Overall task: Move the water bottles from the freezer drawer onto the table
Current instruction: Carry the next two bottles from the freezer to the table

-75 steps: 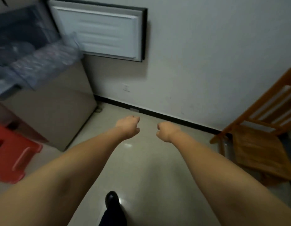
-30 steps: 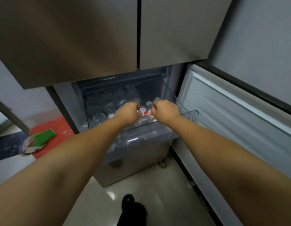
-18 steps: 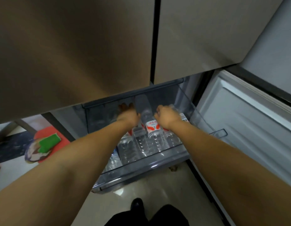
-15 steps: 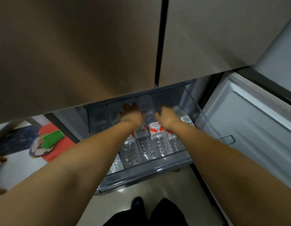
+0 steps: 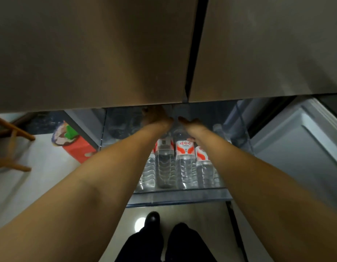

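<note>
Both hands are deep at the back edge of the freezer drawer (image 5: 179, 197). Your left hand (image 5: 156, 118) and right hand (image 5: 192, 123) sit over the necks of the water bottles (image 5: 184, 163), fingers tucked under the fridge doors (image 5: 126, 53), so I can't tell what either grip has. Careful: the bottles are packed touching, and lifting blind could knock knuckles on that door edge or drag a neighbour. The bench isn't in view.

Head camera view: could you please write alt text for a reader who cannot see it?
A person's left hand and right hand reach deep into an open clear freezer drawer, over water bottles lying side by side. Closed fridge doors fill the upper frame, hiding the fingers.
</note>
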Tool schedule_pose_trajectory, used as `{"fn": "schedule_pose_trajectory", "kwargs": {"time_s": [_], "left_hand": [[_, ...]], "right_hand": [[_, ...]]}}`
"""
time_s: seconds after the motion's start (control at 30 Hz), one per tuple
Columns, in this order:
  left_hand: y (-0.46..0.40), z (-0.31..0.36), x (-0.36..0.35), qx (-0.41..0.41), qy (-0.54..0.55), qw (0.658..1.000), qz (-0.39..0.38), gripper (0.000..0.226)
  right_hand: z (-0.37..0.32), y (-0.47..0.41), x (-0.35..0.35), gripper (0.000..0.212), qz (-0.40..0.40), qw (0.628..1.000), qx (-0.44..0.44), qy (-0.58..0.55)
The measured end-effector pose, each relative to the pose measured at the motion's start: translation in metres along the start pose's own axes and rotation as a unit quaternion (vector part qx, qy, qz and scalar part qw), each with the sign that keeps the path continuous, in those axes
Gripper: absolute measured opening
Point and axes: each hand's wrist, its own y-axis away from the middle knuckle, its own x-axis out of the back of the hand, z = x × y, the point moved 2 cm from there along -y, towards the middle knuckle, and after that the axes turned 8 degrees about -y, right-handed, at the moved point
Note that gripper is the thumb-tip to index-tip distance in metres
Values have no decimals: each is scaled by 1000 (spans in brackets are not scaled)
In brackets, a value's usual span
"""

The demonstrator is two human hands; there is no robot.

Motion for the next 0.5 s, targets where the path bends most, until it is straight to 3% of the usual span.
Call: {"fn": "schedule_pose_trajectory", "kwargs": {"time_s": [0.13,0.33,0.5], "left_hand": [[31,2,-1,17,-24,1000,7,88],[80,2,-11,43,19,999,26,67],[108,2,-26,9,-18,999,45,68]], "right_hand": [[13,12,14,26,-54,995,-35,-75],[25,35,33,41,-121,990,-57,-48],[32,57,53,36,-214,969,-75,101]]}}
